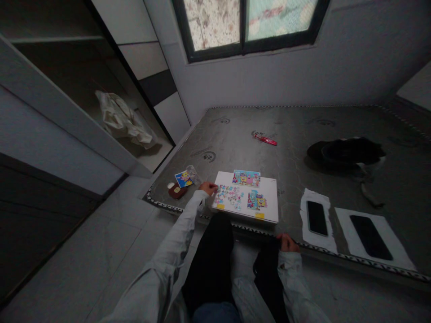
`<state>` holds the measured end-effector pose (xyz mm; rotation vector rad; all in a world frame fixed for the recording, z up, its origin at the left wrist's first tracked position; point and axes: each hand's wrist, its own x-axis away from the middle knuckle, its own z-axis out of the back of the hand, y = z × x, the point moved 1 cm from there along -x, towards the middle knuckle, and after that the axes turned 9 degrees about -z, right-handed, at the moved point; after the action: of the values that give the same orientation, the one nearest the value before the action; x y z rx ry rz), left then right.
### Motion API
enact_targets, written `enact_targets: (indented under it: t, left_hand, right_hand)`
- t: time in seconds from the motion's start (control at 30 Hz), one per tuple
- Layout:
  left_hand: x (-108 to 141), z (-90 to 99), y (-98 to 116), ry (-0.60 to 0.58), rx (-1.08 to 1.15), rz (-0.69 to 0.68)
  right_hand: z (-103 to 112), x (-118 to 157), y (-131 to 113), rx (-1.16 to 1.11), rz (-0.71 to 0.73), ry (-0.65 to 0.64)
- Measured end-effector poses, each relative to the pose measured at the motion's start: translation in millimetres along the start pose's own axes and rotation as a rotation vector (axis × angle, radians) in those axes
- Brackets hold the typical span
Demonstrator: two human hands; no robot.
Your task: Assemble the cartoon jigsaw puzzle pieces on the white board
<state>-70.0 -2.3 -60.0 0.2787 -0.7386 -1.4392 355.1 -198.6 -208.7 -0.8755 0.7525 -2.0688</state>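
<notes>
A white flat box lies at the mattress's front edge. Loose jigsaw pieces are spread over its left half. To their right is a partly joined cartoon puzzle, and a cartoon picture card lies along the box's far edge. My left hand reaches over the box's left edge beside the loose pieces. Its fingertips are pinched together; anything between them is too small to make out. My right hand rests by my right knee at the mattress edge, fingers curled in, their contents hidden.
Left of the box are a cartoon card, clear plastic wrap and a brown item. A red packet lies farther back. Two phones on white sheets and a black cap-like item are right.
</notes>
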Motion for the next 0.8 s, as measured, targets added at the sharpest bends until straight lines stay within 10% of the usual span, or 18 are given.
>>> enact_targets:
  t: [0.8]
  left_hand:
    - [5.3, -14.6, 14.0, 0.030, -0.307, -0.062]
  right_hand:
    - [1.0, 10.1, -7.6, 0.012, 0.032, 0.042]
